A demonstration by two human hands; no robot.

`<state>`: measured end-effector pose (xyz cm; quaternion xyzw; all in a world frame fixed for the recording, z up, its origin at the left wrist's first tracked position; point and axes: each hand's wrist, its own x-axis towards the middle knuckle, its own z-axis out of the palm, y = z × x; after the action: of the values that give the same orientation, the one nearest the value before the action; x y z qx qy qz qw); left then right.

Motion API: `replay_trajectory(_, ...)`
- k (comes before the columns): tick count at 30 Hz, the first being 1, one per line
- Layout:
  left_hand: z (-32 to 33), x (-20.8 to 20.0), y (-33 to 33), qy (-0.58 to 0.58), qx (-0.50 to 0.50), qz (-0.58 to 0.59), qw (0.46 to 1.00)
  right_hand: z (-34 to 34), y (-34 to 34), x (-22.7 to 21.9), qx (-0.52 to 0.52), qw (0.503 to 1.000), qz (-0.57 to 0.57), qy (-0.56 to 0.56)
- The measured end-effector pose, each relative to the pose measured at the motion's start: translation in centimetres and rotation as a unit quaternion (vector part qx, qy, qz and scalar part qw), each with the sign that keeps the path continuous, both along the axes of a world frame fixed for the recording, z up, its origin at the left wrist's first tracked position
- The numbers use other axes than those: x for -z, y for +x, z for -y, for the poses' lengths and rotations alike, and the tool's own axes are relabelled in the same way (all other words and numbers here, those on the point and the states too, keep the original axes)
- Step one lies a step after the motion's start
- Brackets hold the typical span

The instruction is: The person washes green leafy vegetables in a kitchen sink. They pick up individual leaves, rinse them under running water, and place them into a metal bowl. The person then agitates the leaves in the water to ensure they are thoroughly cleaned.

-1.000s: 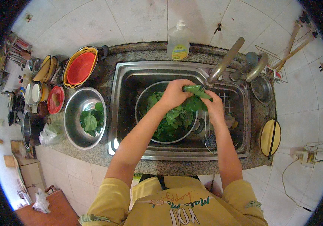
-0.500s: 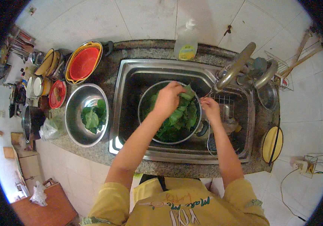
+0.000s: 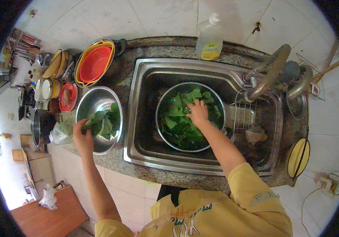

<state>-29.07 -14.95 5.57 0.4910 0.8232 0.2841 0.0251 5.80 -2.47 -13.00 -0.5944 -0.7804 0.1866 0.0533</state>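
At the left, my left hand is closed on green leaves at the near-left rim of a stainless steel bowl. More leaves lie inside that bowl. My right hand rests with its fingers apart on the leafy greens that fill a round pot. This pot stands in the metal sink. What lies beneath my right palm is hidden.
Taps arch over the sink's right end, above a wire rack. A soap bottle stands behind the sink. Red and yellow baskets, a red dish, a plastic bag and a dark pot crowd the left.
My left hand has moved from over the pot to the steel bowl and holds leaves there. My right hand has come from the pot's right side onto the greens. The view has shifted.
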Motion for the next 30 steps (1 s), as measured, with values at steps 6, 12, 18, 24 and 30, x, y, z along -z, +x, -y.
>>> replay_trajectory(6, -0.4, 1.1, 3.0, 0.030, 0.102, -0.105, 0.989, -1.2, 2.2, 3.2, 0.075, 0.981, -0.083, -0.160)
replay_trajectory(12, -3.4, 3.8, 14.6, 0.083, 0.278, 0.071, 0.954, -0.4, 6.5, 2.0, 0.100, 0.956, -0.272, -0.050)
replay_trajectory(18, -6.9, 12.8, 24.4, -0.121, 0.292, 0.394, 0.863, -0.4, 9.3, -1.2, 0.142, 0.876, -0.432, -0.160)
replay_trajectory(24, -10.1, 13.0, 30.1, -0.120, 0.200, 0.629, 0.741, 0.9, 10.6, -6.8, 0.147, 0.779, -0.577, -0.197)
replay_trajectory(30, -11.0, 12.3, 30.4, -0.100, 0.172, 0.719, 0.666, 1.6, 11.7, -9.4, 0.178, 0.774, -0.581, -0.181)
